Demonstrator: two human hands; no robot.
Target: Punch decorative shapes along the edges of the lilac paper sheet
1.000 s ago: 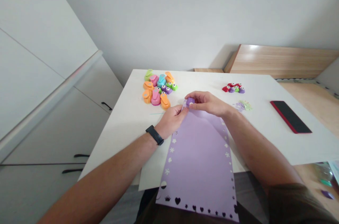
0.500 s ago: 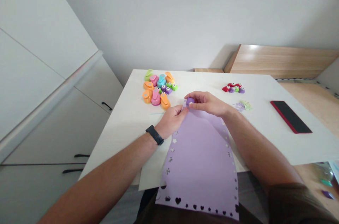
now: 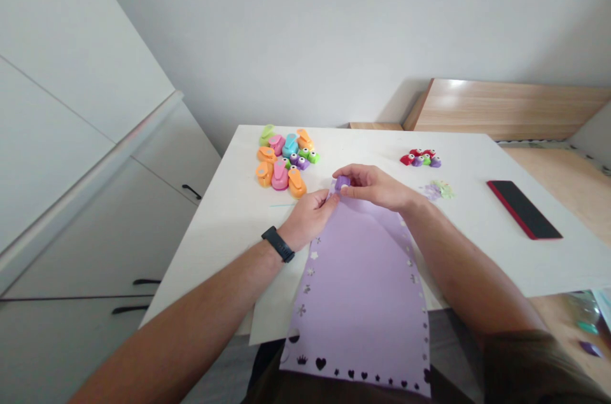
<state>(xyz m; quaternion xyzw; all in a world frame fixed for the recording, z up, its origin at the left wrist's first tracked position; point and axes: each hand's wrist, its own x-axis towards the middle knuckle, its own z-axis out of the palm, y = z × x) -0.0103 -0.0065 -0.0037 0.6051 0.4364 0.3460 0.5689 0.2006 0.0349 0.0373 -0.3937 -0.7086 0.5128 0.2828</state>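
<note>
A lilac paper sheet [image 3: 360, 277] lies across the white table [image 3: 229, 213] toward me, its edges punched with small stars, hearts and crowns. At its far edge my right hand [image 3: 375, 186] pinches a small purple paper punch [image 3: 342, 183] onto the sheet. My left hand [image 3: 309, 218], a black band on its wrist, grips the sheet's far left corner right beside the punch, fingers closed.
A cluster of orange, pink, blue and green punches [image 3: 285, 162] sits at the back left of the table. Small red and purple punches [image 3: 421, 160] and paper scraps [image 3: 436, 190] lie right of my hands. A red-edged phone [image 3: 524, 209] rests farther right. White cabinets [image 3: 86, 156] stand on the left.
The near end of the lilac sheet has shifted slightly. Both hands stay at the far edge with the purple punch.
</note>
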